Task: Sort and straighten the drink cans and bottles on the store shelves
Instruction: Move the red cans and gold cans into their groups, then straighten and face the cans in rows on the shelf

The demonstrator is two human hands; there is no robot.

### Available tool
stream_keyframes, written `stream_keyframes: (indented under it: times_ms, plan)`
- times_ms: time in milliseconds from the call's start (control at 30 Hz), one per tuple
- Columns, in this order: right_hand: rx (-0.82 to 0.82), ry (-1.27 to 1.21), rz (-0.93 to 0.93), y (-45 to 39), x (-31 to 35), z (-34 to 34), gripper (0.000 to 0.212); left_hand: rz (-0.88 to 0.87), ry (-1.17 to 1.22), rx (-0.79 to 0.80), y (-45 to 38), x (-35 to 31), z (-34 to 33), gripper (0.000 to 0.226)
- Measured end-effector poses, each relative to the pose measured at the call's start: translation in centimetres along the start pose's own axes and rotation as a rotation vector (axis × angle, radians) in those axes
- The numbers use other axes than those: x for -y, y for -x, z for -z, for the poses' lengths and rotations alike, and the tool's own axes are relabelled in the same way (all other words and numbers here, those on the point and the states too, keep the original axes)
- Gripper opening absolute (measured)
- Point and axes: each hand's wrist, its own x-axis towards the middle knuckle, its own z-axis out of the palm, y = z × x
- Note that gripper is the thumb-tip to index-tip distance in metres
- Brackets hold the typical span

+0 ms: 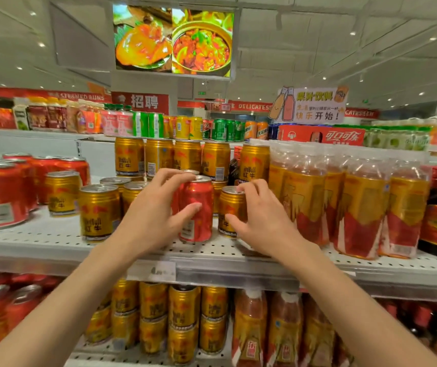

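Standing upright near the front edge of the white perforated metal shelf [40, 242]: a red aluminium drink can with a silver top [199, 210], long axis vertical, alone among gold ones. Wrapped round it from its left side, the left hand [151, 215], fingers curled over the rim and thumb pressed across the red label, a firm hold by the look of it. Just beside it on the right, a short gold ribbed metal can [232, 207], also upright, with the right hand [259, 218] cupped against it, fingers over the lid and thumb low on the wall; gripping or only touching, cannot tell for certain, though curled round it.

Well apart to the left, a cluster of matching red cans [0, 194] at the shelf's far end, with several gold cans [98, 210] standing between. Hence the relation that matters: red group lies leftward of the held can, on the left hand's own side, so probably a lift straight up and a carry across over the gold tops, not a slide through them. To the right, shrink-wrapped packs of amber plastic bottles [344, 205], close against the right hand's knuckles. Likely step in hand: pulling a misplaced red can out of the gold row.
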Motion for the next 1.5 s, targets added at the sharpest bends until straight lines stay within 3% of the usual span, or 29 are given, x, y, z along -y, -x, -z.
stream_keyframes:
  times_ms: [200, 567, 733, 933, 1200, 1367, 1500]
  plan:
    - [-0.053, -0.163, -0.140, 1.0, -0.1, -2.4, 0.076, 0.014, 0.173, 0.009, -0.1, 0.5, -0.5, 0.053]
    - [-0.105, -0.209, -0.138, 1.8, 0.1, -2.9, 0.068, 0.056, 0.203, -0.010, 0.3, -0.2, -1.0, 0.050]
    - [-0.115, -0.209, -0.167, 1.7, -0.2, -3.0, 0.069, 0.153, 0.243, 0.025, -0.2, -0.6, -0.3, 0.045]
    - [-0.174, -0.240, -0.107, 2.0, -0.5, -3.1, 0.067, 0.173, 0.293, 0.077, -0.7, -1.2, 1.1, 0.036]
    - [-0.359, -0.397, 0.006, 3.0, 0.4, -2.1, 0.053, 0.321, 0.568, -0.017, 1.3, 0.1, 3.7, 0.033]
    - [-0.234, -0.513, 0.058, 5.3, 4.1, -0.8, 0.048, 0.296, 0.701, 0.056, 2.5, 1.1, 5.2, 0.038]
    - [0.052, -0.629, -0.038, 6.3, 7.3, -0.7, 0.072, 0.277, 0.836, 0.073, 3.6, 1.8, 5.4, 0.035]
